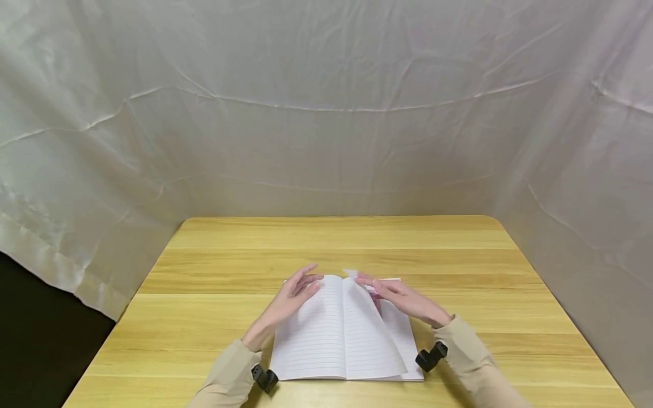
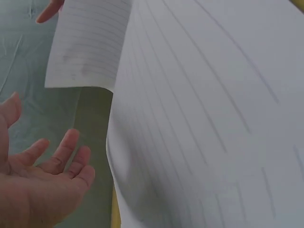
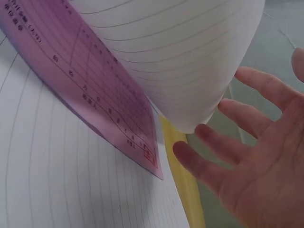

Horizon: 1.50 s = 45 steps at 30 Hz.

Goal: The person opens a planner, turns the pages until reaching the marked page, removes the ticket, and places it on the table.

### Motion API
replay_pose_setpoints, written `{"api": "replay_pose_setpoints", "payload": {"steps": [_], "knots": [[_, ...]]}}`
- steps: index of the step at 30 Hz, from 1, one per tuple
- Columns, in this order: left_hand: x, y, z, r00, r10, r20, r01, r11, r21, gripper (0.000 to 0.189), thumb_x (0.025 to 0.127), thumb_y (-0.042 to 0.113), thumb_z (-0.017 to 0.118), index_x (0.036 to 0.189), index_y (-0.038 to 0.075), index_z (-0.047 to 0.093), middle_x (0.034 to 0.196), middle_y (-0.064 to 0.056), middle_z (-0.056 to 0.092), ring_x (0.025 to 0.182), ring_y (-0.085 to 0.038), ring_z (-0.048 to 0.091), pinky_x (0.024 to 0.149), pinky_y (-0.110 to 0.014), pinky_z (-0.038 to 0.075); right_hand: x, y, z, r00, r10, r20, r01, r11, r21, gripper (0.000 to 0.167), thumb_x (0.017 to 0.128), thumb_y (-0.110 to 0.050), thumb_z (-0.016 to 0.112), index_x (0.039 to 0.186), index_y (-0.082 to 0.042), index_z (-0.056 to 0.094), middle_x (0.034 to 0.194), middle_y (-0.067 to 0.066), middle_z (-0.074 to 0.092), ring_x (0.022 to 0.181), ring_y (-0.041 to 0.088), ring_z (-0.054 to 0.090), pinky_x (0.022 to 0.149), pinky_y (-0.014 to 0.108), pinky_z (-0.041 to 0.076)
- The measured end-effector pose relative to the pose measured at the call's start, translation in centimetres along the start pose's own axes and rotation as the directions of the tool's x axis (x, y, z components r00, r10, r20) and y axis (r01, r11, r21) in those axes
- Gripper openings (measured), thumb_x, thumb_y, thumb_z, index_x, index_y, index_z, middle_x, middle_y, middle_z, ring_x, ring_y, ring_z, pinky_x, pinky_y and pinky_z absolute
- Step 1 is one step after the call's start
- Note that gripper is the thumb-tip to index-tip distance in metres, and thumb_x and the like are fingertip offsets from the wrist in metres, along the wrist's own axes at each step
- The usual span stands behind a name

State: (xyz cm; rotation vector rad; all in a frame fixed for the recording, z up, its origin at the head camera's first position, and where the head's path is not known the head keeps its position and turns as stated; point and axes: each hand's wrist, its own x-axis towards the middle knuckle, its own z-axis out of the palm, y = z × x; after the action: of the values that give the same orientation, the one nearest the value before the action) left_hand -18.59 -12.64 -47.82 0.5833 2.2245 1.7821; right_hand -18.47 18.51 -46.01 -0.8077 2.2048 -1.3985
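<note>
A ruled notebook [image 1: 313, 334] lies spread on the table. One right-side leaf [image 1: 369, 340] is raised and curls over the page below. Under it a pink printed slip [image 3: 102, 90], with table lines and a small red stamp mark, shows against the lower page. My right hand [image 1: 408, 300] has its fingers extended, the tips at the raised leaf's edge in the right wrist view. At the far end of the left page, my left hand [image 1: 288, 303] hovers with loosely bent fingers, holding nothing. In the left wrist view its fingers stand apart from the page edge.
The notebook sits near the front of a wood-grain table [image 1: 245, 255]. Pale grey cloth [image 1: 326, 153] hangs behind the table and along both sides. Small black cameras [image 1: 431, 356] are strapped to both wrists, over beige sleeves. A dark area lies beyond the table's left edge.
</note>
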Motion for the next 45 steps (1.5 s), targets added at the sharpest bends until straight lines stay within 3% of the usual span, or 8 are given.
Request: {"api": "replay_pose_setpoints", "payload": {"steps": [5,14,23,31,35,37,42,45], "knots": [[0.1,0.9,0.4,1.0,-0.004,0.02,0.006,0.995,-0.101,0.054,0.109,0.027,0.044,0.157,0.008,0.031,0.145,-0.027,0.055,0.139,-0.043,0.048,0.121,-0.055,0.035,0.5,-0.2,0.6,1.0,0.011,-0.005,-0.012,0.996,-0.093,0.047,0.112,-0.033,0.029,0.153,-0.016,0.045,0.166,0.013,0.028,0.154,0.041,0.022,0.123,0.066,0.018],[0.3,1.0,0.8,0.997,0.023,0.068,-0.011,0.985,-0.173,0.05,0.11,0.025,0.04,0.153,0.0,0.035,0.141,-0.031,0.056,0.131,-0.05,0.052,0.117,-0.057,0.04,1.1,-0.4,1.2,1.0,-0.011,0.004,0.012,0.984,-0.177,0.047,0.112,-0.031,0.029,0.15,-0.011,0.049,0.165,0.016,0.029,0.154,0.04,0.025,0.124,0.062,0.02],[0.2,0.6,1.0,0.996,0.015,0.092,-0.005,0.995,-0.1,0.043,0.108,0.022,0.047,0.143,-0.003,0.051,0.142,-0.026,0.057,0.129,-0.045,0.057,0.113,-0.051,0.046,1.3,-0.1,1.6,0.999,-0.035,0.001,0.034,0.983,-0.182,0.045,0.112,-0.029,0.031,0.147,-0.011,0.052,0.164,0.016,0.033,0.153,0.039,0.027,0.123,0.061,0.023],[0.0,0.6,1.2,0.993,-0.04,0.11,0.047,0.997,-0.056,0.042,0.107,0.021,0.05,0.134,-0.009,0.058,0.138,-0.028,0.06,0.123,-0.044,0.062,0.108,-0.043,0.052,1.2,0.0,1.7,0.998,-0.067,-0.011,0.064,0.984,-0.165,0.044,0.112,-0.026,0.032,0.143,-0.007,0.056,0.161,0.018,0.037,0.149,0.041,0.034,0.122,0.026,0.03],[-0.1,0.6,1.3,0.996,-0.049,0.078,0.052,0.998,-0.034,0.04,0.106,0.02,0.052,0.132,-0.008,0.061,0.135,-0.027,0.063,0.122,-0.042,0.064,0.109,-0.042,0.051,1.1,-0.2,1.8,0.999,-0.052,-0.018,0.049,0.988,-0.144,0.044,0.111,-0.028,0.034,0.142,-0.008,0.057,0.161,0.016,0.038,0.151,0.039,0.032,0.124,0.034,0.029],[-0.1,0.6,1.3,0.996,-0.042,0.073,0.045,0.998,-0.041,0.039,0.106,0.02,0.052,0.132,-0.008,0.061,0.134,-0.027,0.063,0.121,-0.042,0.064,0.107,-0.042,0.052,1.1,-0.1,1.7,0.999,-0.048,-0.015,0.046,0.991,-0.126,0.044,0.111,-0.028,0.034,0.141,-0.007,0.059,0.161,0.016,0.038,0.151,0.039,0.031,0.123,0.03,0.029],[-0.1,0.6,1.3,0.994,-0.003,0.113,0.011,0.997,-0.072,0.039,0.106,0.018,0.051,0.132,-0.01,0.059,0.132,-0.03,0.063,0.116,-0.043,0.066,0.103,-0.039,0.055,1.1,0.0,1.7,0.998,-0.055,-0.006,0.054,0.994,-0.091,0.043,0.111,-0.027,0.035,0.135,-0.005,0.063,0.161,0.016,0.037,0.152,0.039,0.028,0.122,0.021,0.025],[-0.2,0.5,1.2,0.992,0.007,0.13,-0.003,0.999,-0.035,0.038,0.106,0.018,0.05,0.129,-0.01,0.061,0.129,-0.03,0.065,0.114,-0.038,0.068,0.102,-0.035,0.056,1.1,0.0,1.8,0.999,-0.051,-0.004,0.05,0.996,-0.079,0.043,0.111,-0.027,0.036,0.134,-0.004,0.065,0.161,0.015,0.038,0.153,0.038,0.026,0.125,0.029,0.024]]}}
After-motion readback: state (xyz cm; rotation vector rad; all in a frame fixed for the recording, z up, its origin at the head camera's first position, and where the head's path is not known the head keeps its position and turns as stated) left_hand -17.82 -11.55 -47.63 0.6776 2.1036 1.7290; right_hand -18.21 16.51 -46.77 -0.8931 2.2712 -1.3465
